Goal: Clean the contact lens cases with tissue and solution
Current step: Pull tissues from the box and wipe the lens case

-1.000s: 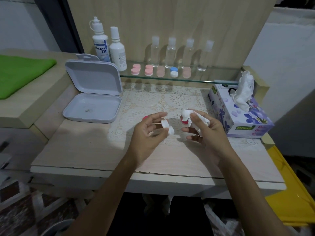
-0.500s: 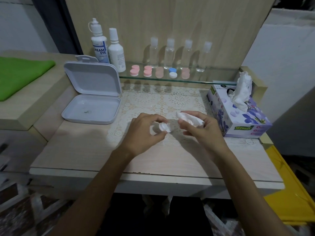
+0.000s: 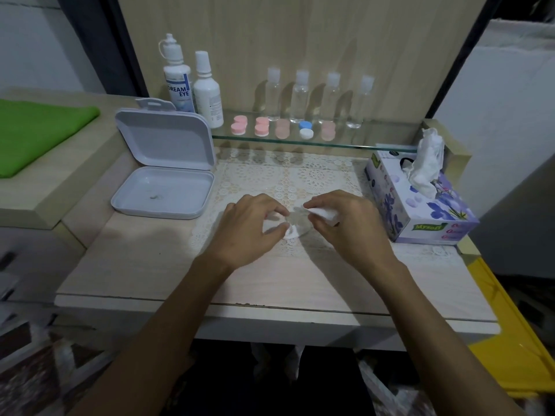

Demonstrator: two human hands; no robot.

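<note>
The left hand (image 3: 255, 229) has lowered the small white plastic lens case (image 3: 290, 232) onto the lace mat (image 3: 315, 178), still pinching it. The right hand (image 3: 345, 223) clutches the crumpled white tissue (image 3: 322, 212) just beside, the red cap gone from view; wiping seems finished.

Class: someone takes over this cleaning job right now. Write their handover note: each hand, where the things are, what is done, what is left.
Left hand: pinching a white case piece low over the lace mat.
Right hand: shut on a folded tissue.
Glass shelf: five capped lens cases, solution bottles behind. Tissue box on the right.
Done: cannot tell how far the wiping has got.
Left: probably finish this piece; shelf cases' state unknown.
</note>
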